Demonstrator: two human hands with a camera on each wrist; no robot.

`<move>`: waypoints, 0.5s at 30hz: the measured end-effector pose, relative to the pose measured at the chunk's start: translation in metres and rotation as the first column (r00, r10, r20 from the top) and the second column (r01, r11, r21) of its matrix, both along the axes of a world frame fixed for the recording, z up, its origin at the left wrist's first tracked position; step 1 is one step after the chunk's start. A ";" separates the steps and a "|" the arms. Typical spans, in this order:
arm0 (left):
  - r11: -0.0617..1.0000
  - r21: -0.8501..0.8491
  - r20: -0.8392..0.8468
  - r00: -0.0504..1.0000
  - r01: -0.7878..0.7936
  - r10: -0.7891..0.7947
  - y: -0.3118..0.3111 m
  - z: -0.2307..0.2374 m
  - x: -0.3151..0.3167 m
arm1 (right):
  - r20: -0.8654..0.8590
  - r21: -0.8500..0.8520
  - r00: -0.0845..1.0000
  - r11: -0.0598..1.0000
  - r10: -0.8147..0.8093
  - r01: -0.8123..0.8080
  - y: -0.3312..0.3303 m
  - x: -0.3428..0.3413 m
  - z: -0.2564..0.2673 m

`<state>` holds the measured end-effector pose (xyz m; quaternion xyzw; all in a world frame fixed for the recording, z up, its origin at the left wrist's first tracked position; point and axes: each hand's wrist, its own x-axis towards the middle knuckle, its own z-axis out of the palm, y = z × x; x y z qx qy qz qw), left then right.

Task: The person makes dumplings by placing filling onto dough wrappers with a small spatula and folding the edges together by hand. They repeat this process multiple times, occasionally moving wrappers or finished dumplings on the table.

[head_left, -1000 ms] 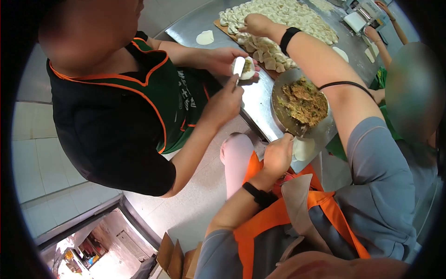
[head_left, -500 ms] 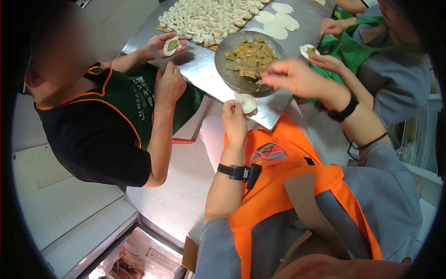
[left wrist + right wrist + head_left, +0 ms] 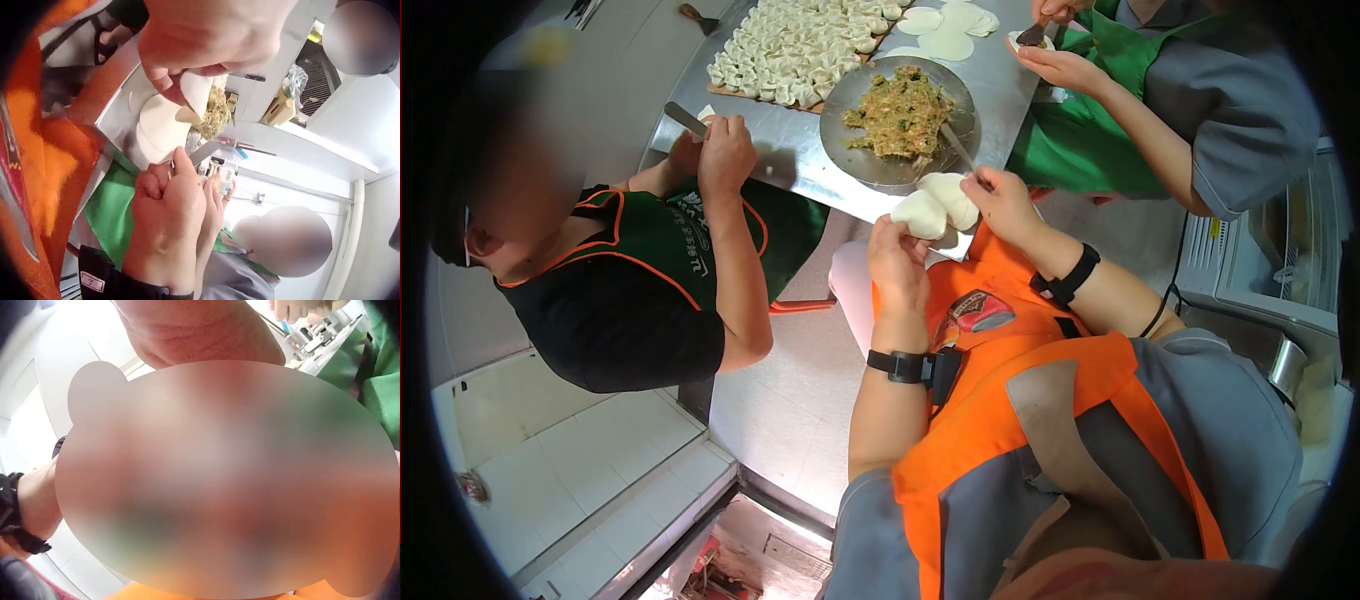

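Observation:
My left hand [image 3: 898, 268] holds a round white dumpling wrapper [image 3: 919, 214] between thumb and fingers, close over the table's near corner. In the left wrist view this wrapper [image 3: 196, 95] hangs from the fingertips. Beside it lie more wrappers [image 3: 950, 192], seen in the left wrist view as an overlapping pile [image 3: 159, 125]. My right hand [image 3: 1006, 208] grips a flat metal spatula [image 3: 958, 146], its blade pointing over the filling pan's rim, fingertips right at the pile's edge. The round metal pan [image 3: 838, 140] holds chopped filling [image 3: 903, 110]. Blur covers most of the right wrist view.
Behind the pan, a board of many folded dumplings [image 3: 790, 50] stands on the metal table [image 3: 800, 160]. More wrappers [image 3: 945, 40] lie at the back. A person in black [image 3: 625, 310] works at the left with a spatula [image 3: 685, 118]. Another, in a green apron [image 3: 1090, 140], fills a wrapper at the right.
My right hand went from the dumpling board to the filling, then back to the wrappers with the spatula. My left hand has lifted a wrapper. The head view has shifted.

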<state>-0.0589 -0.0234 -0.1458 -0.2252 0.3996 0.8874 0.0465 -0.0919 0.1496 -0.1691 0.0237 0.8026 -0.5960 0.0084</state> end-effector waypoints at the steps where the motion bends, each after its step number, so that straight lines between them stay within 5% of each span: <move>1: 0.999 -0.032 0.026 1.000 0.014 -0.013 -0.004 -0.006 -0.001 | -0.010 0.042 1.000 0.999 -0.029 0.030 0.005 -0.005 -0.009; 3: 0.995 -0.093 0.079 0.996 0.039 -0.032 -0.010 -0.016 -0.004 | 0.038 0.013 0.997 0.998 -0.062 0.061 0.015 -0.013 -0.022; 6: 0.814 -0.552 0.067 0.982 0.183 -0.175 -0.007 -0.016 -0.010 | 0.105 -0.119 0.993 0.990 -0.063 0.075 0.026 -0.014 -0.025; 8: 0.246 -0.958 -0.205 0.950 -0.146 -0.235 -0.001 -0.004 -0.008 | 0.149 -0.237 0.988 0.968 -0.042 0.077 0.028 -0.009 -0.012; 9: -0.094 -0.933 -0.299 0.895 -0.346 -0.330 0.003 0.006 -0.008 | 0.174 -0.300 0.984 0.950 -0.029 0.081 0.026 -0.005 0.001; 12: 0.141 -0.930 -0.364 0.802 -0.339 -0.473 0.020 0.022 -0.004 | 0.229 -0.450 0.973 0.890 0.031 0.078 0.016 0.003 0.029; 13: 0.330 -0.922 -0.341 0.824 -0.201 -0.453 0.029 0.026 0.000 | 0.241 -0.479 0.969 0.876 0.063 0.062 0.013 0.005 0.030; 15: 0.430 -0.901 -0.256 0.870 -0.056 -0.422 0.036 0.035 0.006 | 0.283 -0.520 0.950 0.853 0.134 0.035 0.009 0.008 0.040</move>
